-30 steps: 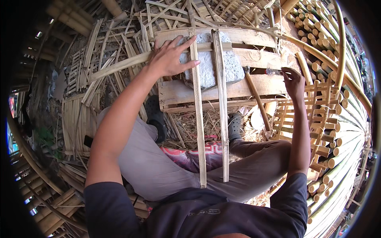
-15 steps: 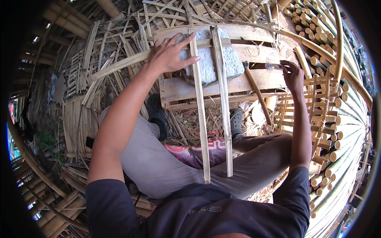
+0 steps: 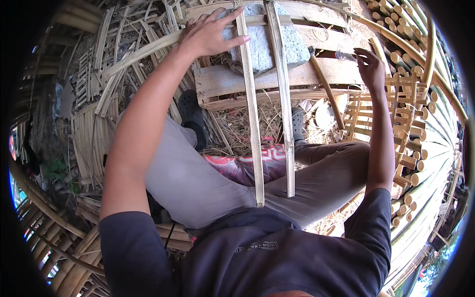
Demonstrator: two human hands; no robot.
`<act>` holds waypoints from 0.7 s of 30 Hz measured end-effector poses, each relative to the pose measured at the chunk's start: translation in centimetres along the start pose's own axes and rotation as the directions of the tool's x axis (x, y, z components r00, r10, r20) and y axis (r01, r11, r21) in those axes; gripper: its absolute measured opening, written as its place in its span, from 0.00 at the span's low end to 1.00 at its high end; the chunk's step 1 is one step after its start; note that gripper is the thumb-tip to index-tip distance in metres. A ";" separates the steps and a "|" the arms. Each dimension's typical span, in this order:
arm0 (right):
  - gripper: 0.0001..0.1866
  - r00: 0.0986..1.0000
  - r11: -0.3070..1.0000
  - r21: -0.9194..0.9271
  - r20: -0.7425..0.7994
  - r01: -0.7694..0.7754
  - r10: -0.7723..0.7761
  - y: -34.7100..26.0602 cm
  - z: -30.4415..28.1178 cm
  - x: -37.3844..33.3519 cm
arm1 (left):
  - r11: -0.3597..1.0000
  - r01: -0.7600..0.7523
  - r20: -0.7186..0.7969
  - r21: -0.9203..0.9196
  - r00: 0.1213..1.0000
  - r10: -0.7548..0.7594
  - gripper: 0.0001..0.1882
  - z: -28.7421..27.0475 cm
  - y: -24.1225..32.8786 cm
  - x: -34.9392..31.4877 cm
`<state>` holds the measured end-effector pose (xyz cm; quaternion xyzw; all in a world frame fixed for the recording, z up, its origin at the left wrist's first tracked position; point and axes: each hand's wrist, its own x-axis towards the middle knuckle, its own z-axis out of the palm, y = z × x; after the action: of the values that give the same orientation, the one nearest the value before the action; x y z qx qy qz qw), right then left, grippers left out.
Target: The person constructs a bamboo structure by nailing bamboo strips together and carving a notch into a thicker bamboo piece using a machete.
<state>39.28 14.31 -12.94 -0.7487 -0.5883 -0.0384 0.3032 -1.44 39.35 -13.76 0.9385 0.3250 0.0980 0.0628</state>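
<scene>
Two long bamboo strips, a left one [image 3: 253, 119] and a right one [image 3: 283, 99], run from a grey stone block [image 3: 260, 42] down over my lap. A bamboo slat [image 3: 141, 57] passes crosswise beneath them, over the stone. My left hand [image 3: 210, 34] lies spread over this slat, its index finger and thumb touching the left strip. My right hand [image 3: 370, 67] is bent with fingertips together beside a small clear plastic bag [image 3: 345, 56]; anything pinched there is too small to make out. A hammer [image 3: 326, 88] leans between the stone and my right hand.
The stone sits on a low wooden slatted platform [image 3: 213, 81]. Cut bamboo poles [image 3: 413, 198] are stacked at the right, beside a bamboo lattice frame [image 3: 396, 111]. Loose bamboo strips [image 3: 101, 54] litter the left. Straw [image 3: 257, 126] covers the ground between my feet.
The whole view has shifted, so the platform and stone appear higher. My left hand stays on the slat and left strip. The right hand's fingertips have drawn closer together beside the bag.
</scene>
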 end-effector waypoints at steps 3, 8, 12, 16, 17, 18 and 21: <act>0.11 1.000 1.000 -0.028 0.006 0.010 -0.009 1.3 -0.7 -0.7 | 0.996 0.018 0.133 0.084 0.991 -0.029 0.48 -2.2 2.2 0.4; 0.11 1.000 1.000 -0.026 0.002 0.000 0.000 1.2 -0.6 -0.6 | 1.000 0.013 0.162 -0.010 0.987 -0.011 0.50 -3.5 2.2 -0.2; 0.11 1.000 0.999 -0.049 0.009 -0.013 0.013 0.8 -0.6 -0.7 | 0.999 0.040 0.184 0.028 0.982 -0.045 0.50 -3.2 2.2 0.1; 0.11 1.000 0.998 -0.069 0.009 0.007 -0.007 0.4 -0.4 -0.5 | 0.999 -0.019 -0.032 0.027 0.999 0.020 0.46 -0.1 0.2 -0.3; 0.11 1.000 0.999 -0.045 0.001 -0.008 0.008 0.5 -0.4 -0.5 | 1.000 -0.016 -0.022 0.019 1.000 0.017 0.46 -0.1 0.3 -0.1; 0.11 1.000 0.998 -0.062 0.002 -0.016 0.016 0.6 -0.5 -0.6 | 1.000 -0.013 -0.012 0.010 1.000 0.014 0.46 -0.1 0.5 -0.1; 0.11 1.000 0.999 -0.048 0.022 -0.017 0.018 1.3 -0.5 -0.8 | 1.000 0.003 0.017 0.014 1.000 -0.003 0.46 -0.3 0.9 0.1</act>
<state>40.33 13.17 -13.35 -0.7613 -0.5840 -0.0415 0.2787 -0.95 38.74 -13.26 0.9392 0.3266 0.0878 0.0592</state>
